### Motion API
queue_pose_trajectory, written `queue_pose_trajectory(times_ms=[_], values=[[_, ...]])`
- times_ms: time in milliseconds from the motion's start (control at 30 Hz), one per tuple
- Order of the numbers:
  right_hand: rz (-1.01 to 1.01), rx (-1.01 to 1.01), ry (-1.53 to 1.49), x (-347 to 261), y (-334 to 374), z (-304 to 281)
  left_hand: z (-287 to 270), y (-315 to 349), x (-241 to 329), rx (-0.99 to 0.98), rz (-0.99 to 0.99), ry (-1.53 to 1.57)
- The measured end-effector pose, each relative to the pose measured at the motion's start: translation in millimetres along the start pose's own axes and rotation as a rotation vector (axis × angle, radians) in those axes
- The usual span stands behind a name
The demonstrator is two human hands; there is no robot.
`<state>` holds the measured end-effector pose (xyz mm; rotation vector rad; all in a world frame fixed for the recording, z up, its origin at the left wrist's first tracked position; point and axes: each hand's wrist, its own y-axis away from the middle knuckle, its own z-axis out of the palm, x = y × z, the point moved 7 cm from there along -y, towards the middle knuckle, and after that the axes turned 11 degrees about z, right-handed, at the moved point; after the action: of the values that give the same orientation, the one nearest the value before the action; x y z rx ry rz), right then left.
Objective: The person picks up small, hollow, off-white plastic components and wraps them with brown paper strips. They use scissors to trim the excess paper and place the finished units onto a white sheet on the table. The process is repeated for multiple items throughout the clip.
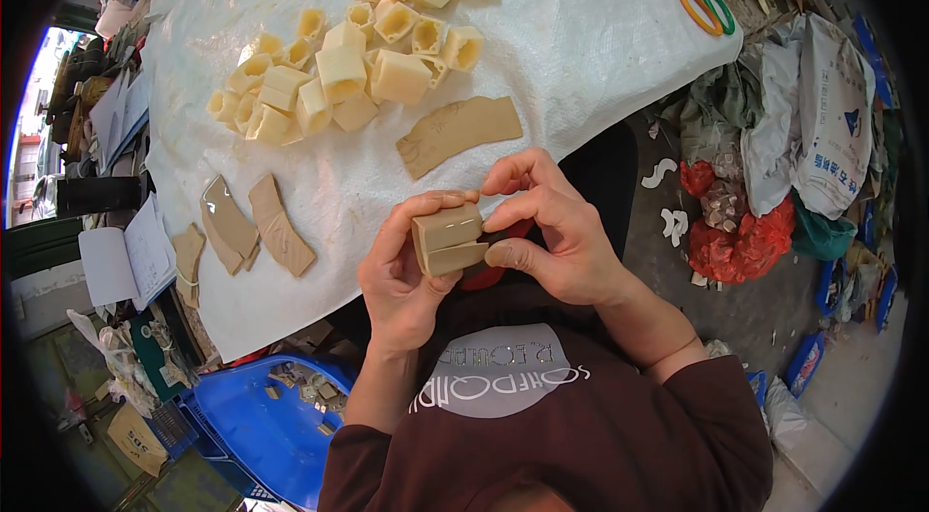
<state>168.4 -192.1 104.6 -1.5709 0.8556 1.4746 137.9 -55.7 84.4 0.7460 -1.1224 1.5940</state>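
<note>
In front of my chest, my left hand is wrapped round a small tan-brown block with a smooth, folded surface. A loose flap or seam runs along its near side. The thumb and fingertips of my right hand pinch the block's right end; part of that end is hidden behind them. Just beyond my hands, a curved strip of tan sheet lies flat on a white woven cloth. Smaller tan sheet pieces rest to the left, some overlapping.
Several pale yellow hollow tubes are heaped on the cloth's far part. Scissors with orange and green handles lie at the far right. A blue basin holding scraps stands at lower left, near an open notebook. Plastic bags sit at right.
</note>
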Motion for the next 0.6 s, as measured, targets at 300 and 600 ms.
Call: queue_pose_trajectory(times_ms=[300,600], values=[[-0.127,0.347,0.243,-13.3,-11.7,-72.0,-11.2,-1.2,-0.1,0.032,-0.025,0.161],[0.224,0.763,1.596,30.8,-53.4,-343.5,-12.3,-1.7,-2.1,0.033,-0.135,0.579]])
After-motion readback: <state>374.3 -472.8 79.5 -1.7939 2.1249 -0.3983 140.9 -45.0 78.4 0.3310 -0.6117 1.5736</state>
